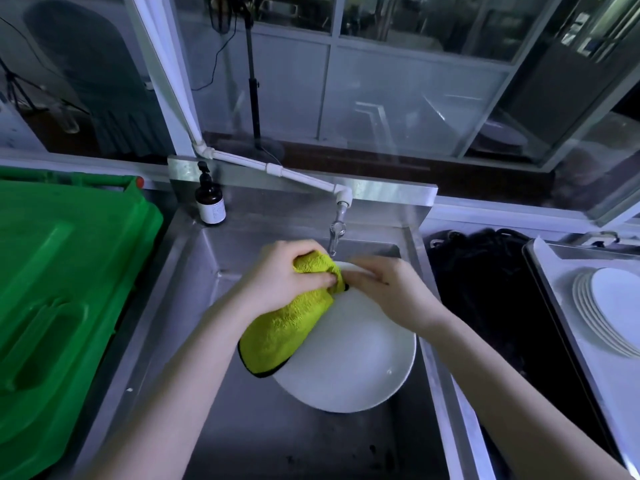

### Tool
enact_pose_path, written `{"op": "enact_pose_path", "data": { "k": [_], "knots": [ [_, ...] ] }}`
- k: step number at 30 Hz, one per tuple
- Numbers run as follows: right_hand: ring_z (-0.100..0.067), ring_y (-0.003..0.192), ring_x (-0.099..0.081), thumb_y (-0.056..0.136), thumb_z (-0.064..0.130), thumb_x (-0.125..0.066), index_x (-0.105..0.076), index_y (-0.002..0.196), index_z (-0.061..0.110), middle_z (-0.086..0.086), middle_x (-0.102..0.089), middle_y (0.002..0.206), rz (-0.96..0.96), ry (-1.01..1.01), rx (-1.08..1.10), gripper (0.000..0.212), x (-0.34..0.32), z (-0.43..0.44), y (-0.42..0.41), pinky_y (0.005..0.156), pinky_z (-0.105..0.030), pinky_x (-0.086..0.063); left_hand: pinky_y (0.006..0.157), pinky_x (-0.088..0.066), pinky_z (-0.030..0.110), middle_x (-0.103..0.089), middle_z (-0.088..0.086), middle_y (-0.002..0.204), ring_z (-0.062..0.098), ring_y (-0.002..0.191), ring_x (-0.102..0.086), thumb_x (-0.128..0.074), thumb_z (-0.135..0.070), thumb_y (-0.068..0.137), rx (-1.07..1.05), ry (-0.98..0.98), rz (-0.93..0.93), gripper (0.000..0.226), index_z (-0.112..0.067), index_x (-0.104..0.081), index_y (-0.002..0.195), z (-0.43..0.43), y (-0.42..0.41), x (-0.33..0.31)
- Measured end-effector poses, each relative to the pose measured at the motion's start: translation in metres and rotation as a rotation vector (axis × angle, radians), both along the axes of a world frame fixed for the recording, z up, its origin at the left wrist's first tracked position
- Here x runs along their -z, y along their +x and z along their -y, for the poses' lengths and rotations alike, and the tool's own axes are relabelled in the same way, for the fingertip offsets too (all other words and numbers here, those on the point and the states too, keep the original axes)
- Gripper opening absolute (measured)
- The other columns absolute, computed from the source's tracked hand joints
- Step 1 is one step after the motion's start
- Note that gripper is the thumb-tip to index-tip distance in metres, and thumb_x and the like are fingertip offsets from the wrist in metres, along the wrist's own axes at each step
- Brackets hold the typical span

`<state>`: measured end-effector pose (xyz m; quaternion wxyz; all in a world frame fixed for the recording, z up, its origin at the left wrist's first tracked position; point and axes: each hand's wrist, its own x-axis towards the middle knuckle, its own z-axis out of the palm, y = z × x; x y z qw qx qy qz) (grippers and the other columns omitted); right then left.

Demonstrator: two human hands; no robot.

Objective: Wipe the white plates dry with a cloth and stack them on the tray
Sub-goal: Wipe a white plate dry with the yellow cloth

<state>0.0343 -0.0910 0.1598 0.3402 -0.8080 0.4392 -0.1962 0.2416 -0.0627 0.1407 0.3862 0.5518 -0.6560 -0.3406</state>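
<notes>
Both hands work over the sink [221,271]: left hand [280,278] grips the bunched cloth [291,327] against the plate's [353,362] far rim, right hand [388,289] pinches that rim beside it. Stacked plates [602,313] lie on the tray [554,299], well right of the right hand.

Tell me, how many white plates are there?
About 6: one plate held over the sink; roughly five in the stack on the tray, cut off by the frame; more may hide.
</notes>
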Motion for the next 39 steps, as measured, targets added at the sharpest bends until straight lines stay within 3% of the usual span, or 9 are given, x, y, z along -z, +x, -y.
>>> {"op": "enact_pose_path", "data": {
  "k": [3, 7, 13, 18, 23, 25, 28, 34, 39],
  "knots": [
    [-0.005, 0.066, -0.055, 0.096, 0.022, -0.065, -0.074, 0.083, 0.028, 0.01, -0.065, 0.069, 0.226, 0.092, 0.175, 0.017, -0.001, 0.0, -0.012, 0.063, -0.03, -0.044, 0.068, -0.048, 0.02, -0.071, -0.011, 0.078, 0.002, 0.072, -0.064, -0.076, -0.041, 0.071, -0.165, 0.054, -0.225, 0.018, -0.032, -0.07, 0.086, -0.005, 0.002, 0.007],
    [-0.012, 0.067, -0.057, 0.097, 0.021, -0.063, -0.074, 0.091, 0.02, 0.003, -0.065, 0.072, 0.454, 0.151, 0.4, 0.012, -0.002, 0.002, -0.02, 0.064, -0.031, -0.044, 0.077, -0.055, 0.031, -0.076, -0.006, 0.087, 0.014, 0.087, -0.072, -0.076, -0.04, 0.073, -0.441, 0.264, -0.54, 0.026, -0.022, -0.074, 0.092, -0.02, 0.001, 0.034],
    [-0.015, 0.067, -0.062, 0.099, 0.023, -0.06, -0.072, 0.095, 0.014, -0.006, -0.07, 0.078, 0.181, 0.098, 0.211, 0.016, -0.011, 0.002, -0.018, 0.063, -0.032, -0.049, 0.059, -0.047, 0.022, -0.068, -0.005, 0.067, 0.006, 0.061, -0.063, -0.08, -0.027, 0.077, -0.292, 0.22, -0.296, 0.019, -0.018, -0.064, 0.075, -0.021, 0.005, 0.03],
    [-0.009, 0.063, -0.044, 0.097, 0.021, -0.064, -0.061, 0.079, -0.002, -0.016, -0.049, 0.066, -0.019, 0.046, 0.027, 0.029, -0.008, -0.005, -0.007, 0.06, -0.033, -0.034, 0.054, -0.039, 0.008, -0.066, -0.014, 0.067, -0.005, 0.059, -0.057, -0.081, -0.038, 0.072, -0.057, 0.033, 0.014, 0.017, -0.033, -0.066, 0.078, -0.016, -0.005, 0.01],
    [-0.009, 0.064, -0.056, 0.097, 0.016, -0.063, -0.073, 0.089, 0.005, -0.003, -0.064, 0.067, 0.561, 0.155, 0.453, 0.016, -0.014, -0.005, -0.015, 0.06, -0.023, -0.042, 0.068, -0.055, 0.022, -0.075, -0.008, 0.08, 0.01, 0.078, -0.07, -0.077, -0.037, 0.074, -0.589, 0.129, -0.639, 0.013, -0.028, -0.074, 0.084, -0.018, -0.014, 0.023],
    [-0.015, 0.069, -0.05, 0.097, 0.018, -0.062, -0.066, 0.089, -0.001, -0.004, -0.057, 0.072, 0.775, 0.131, 0.67, 0.022, -0.006, -0.011, -0.001, 0.065, -0.029, -0.039, 0.058, -0.055, 0.021, -0.077, -0.005, 0.081, 0.012, 0.077, -0.073, -0.075, -0.03, 0.082, -0.743, 0.219, -0.903, 0.007, -0.024, -0.077, 0.083, -0.018, -0.03, 0.03],
    [-0.004, 0.065, -0.05, 0.098, 0.026, -0.056, -0.062, 0.079, 0.016, 0.01, -0.056, 0.069, 0.829, 0.045, 0.875, 0.022, 0.013, -0.03, 0.018, 0.061, -0.021, -0.042, 0.048, -0.051, 0.019, -0.075, -0.007, 0.071, 0.008, 0.065, -0.071, -0.074, -0.029, 0.084, -0.875, 0.301, -1.028, 0.01, -0.02, -0.073, 0.081, -0.015, -0.04, 0.031],
    [-0.021, 0.091, -0.069, 0.091, 0.027, -0.07, -0.065, 0.102, 0.018, -0.001, -0.073, 0.097, 0.531, 0.163, 0.536, 0.015, 0.002, -0.012, -0.016, 0.078, -0.039, -0.053, 0.063, -0.054, 0.025, -0.076, -0.003, 0.08, 0.012, 0.074, -0.071, -0.078, -0.03, 0.076, -0.784, 0.211, -0.805, 0.01, -0.021, -0.077, 0.081, -0.014, -0.01, 0.022],
    [-0.004, 0.078, -0.063, 0.091, 0.04, -0.068, -0.068, 0.096, 0.025, 0.007, -0.07, 0.081, 0.06, -0.084, 0.215, 0.016, -0.032, 0.014, -0.013, 0.067, -0.016, -0.046, 0.064, -0.049, 0.021, -0.071, -0.011, 0.071, 0.004, 0.068, -0.064, -0.077, -0.036, 0.072, -0.45, 0.009, -0.314, 0.012, -0.028, -0.071, 0.079, -0.013, -0.003, -0.003]
  ]
}}
